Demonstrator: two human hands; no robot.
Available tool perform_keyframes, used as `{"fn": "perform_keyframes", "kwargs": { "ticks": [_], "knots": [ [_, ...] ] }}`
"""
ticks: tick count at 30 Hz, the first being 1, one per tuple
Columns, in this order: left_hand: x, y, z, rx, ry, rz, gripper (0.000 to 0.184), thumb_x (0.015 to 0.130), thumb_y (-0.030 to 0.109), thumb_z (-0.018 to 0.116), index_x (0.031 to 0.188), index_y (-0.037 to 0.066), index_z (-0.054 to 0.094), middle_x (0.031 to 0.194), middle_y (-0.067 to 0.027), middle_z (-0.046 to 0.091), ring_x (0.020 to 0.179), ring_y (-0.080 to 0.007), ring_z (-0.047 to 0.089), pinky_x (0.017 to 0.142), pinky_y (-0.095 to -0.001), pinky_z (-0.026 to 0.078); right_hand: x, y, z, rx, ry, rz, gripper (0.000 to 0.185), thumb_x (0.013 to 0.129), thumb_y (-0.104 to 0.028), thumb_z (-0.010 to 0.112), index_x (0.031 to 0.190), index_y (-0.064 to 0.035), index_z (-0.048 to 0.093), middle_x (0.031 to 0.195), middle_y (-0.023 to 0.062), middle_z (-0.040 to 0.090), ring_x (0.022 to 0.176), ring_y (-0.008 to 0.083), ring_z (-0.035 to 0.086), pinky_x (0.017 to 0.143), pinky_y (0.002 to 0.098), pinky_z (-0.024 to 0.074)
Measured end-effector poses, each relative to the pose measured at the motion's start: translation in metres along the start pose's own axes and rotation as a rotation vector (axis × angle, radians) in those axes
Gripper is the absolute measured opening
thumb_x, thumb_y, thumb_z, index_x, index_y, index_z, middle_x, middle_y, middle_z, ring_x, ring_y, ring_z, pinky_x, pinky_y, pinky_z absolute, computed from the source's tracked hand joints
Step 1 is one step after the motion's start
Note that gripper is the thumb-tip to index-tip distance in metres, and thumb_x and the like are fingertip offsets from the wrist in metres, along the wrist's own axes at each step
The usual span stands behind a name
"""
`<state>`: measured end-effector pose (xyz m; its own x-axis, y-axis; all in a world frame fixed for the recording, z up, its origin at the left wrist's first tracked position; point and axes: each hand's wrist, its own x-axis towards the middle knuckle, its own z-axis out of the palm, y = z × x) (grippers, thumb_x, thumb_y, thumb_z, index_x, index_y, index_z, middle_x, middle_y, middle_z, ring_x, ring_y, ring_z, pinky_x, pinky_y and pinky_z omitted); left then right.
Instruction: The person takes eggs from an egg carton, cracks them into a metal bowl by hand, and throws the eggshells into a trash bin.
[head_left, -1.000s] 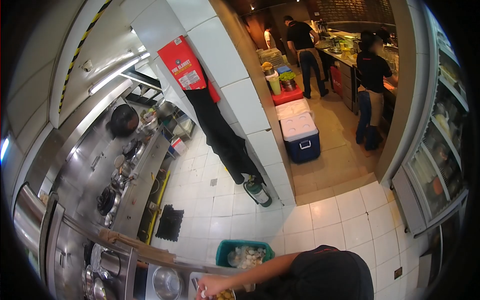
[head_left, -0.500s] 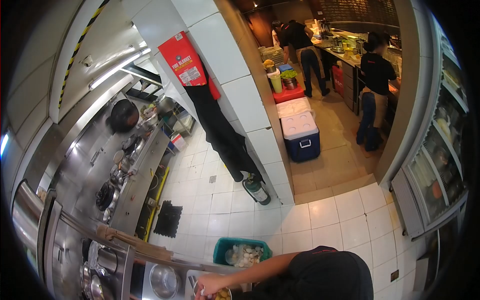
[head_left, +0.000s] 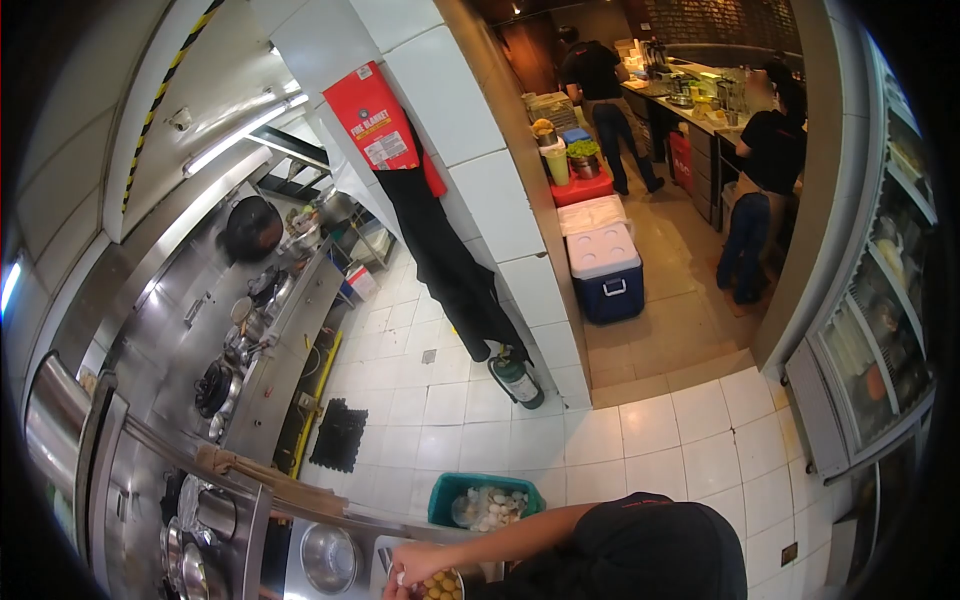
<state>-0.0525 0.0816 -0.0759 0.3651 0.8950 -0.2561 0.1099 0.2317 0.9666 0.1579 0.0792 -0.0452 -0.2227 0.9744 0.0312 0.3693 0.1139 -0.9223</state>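
Note:
At the bottom edge, my right hand (head_left: 412, 565) reaches in from the right, its fingers bent down and closed around a small white thing (head_left: 402, 578). That thing is too small to name. Beside the fingers, a container holds several round yellow-brown pieces (head_left: 441, 584), which look like eggs or small potatoes. To the left, a steel bowl (head_left: 329, 557) sits on the counter, apart from the hand. I cannot make out my left hand.
A teal bin (head_left: 440, 512) with white scraps and clear plastic stands past my forearm. Pots (head_left: 215, 510) stand at the left. Farther off are a cooking line (head_left: 265, 390), a fire extinguisher (head_left: 515, 380), a blue cooler (head_left: 607, 290) and two co-workers (head_left: 765, 160).
My right hand has shifted slightly, showing more of the round pieces. In the back room, one co-worker stands more upright and the other has turned and shifted right.

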Motion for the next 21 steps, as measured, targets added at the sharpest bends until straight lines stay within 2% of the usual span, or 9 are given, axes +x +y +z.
{"fn": "perform_keyframes", "kwargs": {
  "ticks": [5,8,10,11,12,13,15,18,21],
  "knots": [
    [0.005,0.005,-0.013,0.357,-0.019,0.011,0.052,0.103,0.032,0.056,0.143,-0.001,0.053,0.125,-0.0112,0.064,0.110,-0.0166,0.060,0.092,-0.0270,0.049,-0.003,-0.004,0.000,0.016,0.098,-0.024,0.030,0.068,-0.028,0.078,0.089,-0.0073,0.073,0.087,0.0163,0.072,0.087,0.0357,0.070,0.072,0.0444,0.0546],
    [0.034,0.022,-0.002,0.303,-0.098,0.148,0.051,0.100,0.025,0.056,0.143,-0.002,0.052,0.128,-0.0126,0.064,0.114,-0.0186,0.060,0.096,-0.0297,0.048,-0.002,0.001,0.010,0.017,0.237,-0.026,0.028,0.069,-0.029,0.078,0.088,-0.0083,0.074,0.085,0.0149,0.072,0.085,0.0345,0.071,0.073,0.0436,0.0547],
    [0.026,0.032,0.017,0.226,-0.122,0.235,0.050,0.098,0.018,0.057,0.143,-0.004,0.051,0.132,-0.0140,0.064,0.119,-0.0207,0.061,0.100,-0.0325,0.048,0.002,0.004,0.003,0.033,0.089,-0.008,0.027,0.070,-0.029,0.078,0.089,-0.0102,0.076,0.083,0.0136,0.073,0.082,0.0318,0.071,0.073,0.0429,0.0549],
    [0.003,0.029,0.018,0.181,-0.088,0.251,0.050,0.097,0.014,0.057,0.143,-0.004,0.051,0.133,-0.0146,0.063,0.121,-0.0217,0.061,0.102,-0.0338,0.048,-0.002,0.005,0.002,0.046,0.072,-0.033,0.027,0.072,-0.028,0.077,0.093,-0.0111,0.077,0.085,0.0139,0.074,0.082,0.0290,0.072,0.073,0.0423,0.0550],
    [-0.010,0.046,0.030,0.225,0.013,0.165,0.042,0.099,0.009,0.049,0.138,0.000,0.059,0.122,-0.0127,0.069,0.110,-0.0165,0.065,0.097,-0.0320,0.050,0.003,0.018,0.011,0.016,0.201,-0.119,0.029,0.072,-0.028,0.078,0.096,-0.0111,0.077,0.087,0.0139,0.074,0.082,0.0279,0.072,0.073,0.0420,0.0549],
    [-0.021,0.068,0.042,0.193,-0.047,0.212,0.042,0.099,0.009,0.048,0.139,0.001,0.059,0.127,-0.0114,0.068,0.115,-0.0166,0.062,0.100,-0.0327,0.049,-0.004,0.002,-0.011,0.021,0.070,-0.130,0.031,0.074,-0.033,0.080,0.096,-0.0114,0.077,0.088,0.0134,0.074,0.081,0.0276,0.072,0.072,0.0403,0.0549],
    [-0.018,0.065,0.033,0.375,0.030,0.312,0.041,0.099,0.007,0.047,0.138,0.000,0.059,0.133,-0.0124,0.066,0.123,-0.0195,0.059,0.107,-0.0335,0.043,0.001,-0.001,-0.019,0.106,0.096,-0.337,0.037,0.071,-0.035,0.084,0.095,-0.0086,0.076,0.085,0.0130,0.075,0.079,0.0256,0.072,0.072,0.0381,0.0560],
    [-0.025,0.075,0.030,0.524,0.061,0.446,0.056,0.087,-0.008,0.045,0.141,0.002,0.056,0.141,-0.0214,0.057,0.132,-0.0309,0.055,0.112,-0.0340,0.037,-0.001,-0.012,-0.038,0.091,0.029,-0.330,0.032,0.073,-0.020,0.079,0.103,-0.0109,0.076,0.087,0.0129,0.074,0.079,0.0298,0.072,0.071,0.0363,0.0563],
    [-0.042,0.089,0.037,0.553,0.096,0.457,0.062,0.083,-0.013,0.043,0.142,0.003,0.055,0.144,-0.0207,0.055,0.135,-0.0320,0.052,0.113,-0.0341,0.037,-0.003,-0.018,-0.036,0.014,0.053,-0.406,0.033,0.073,-0.014,0.076,0.106,-0.0095,0.075,0.095,0.0139,0.074,0.085,0.0316,0.072,0.076,0.0360,0.0568]
  ]
}}
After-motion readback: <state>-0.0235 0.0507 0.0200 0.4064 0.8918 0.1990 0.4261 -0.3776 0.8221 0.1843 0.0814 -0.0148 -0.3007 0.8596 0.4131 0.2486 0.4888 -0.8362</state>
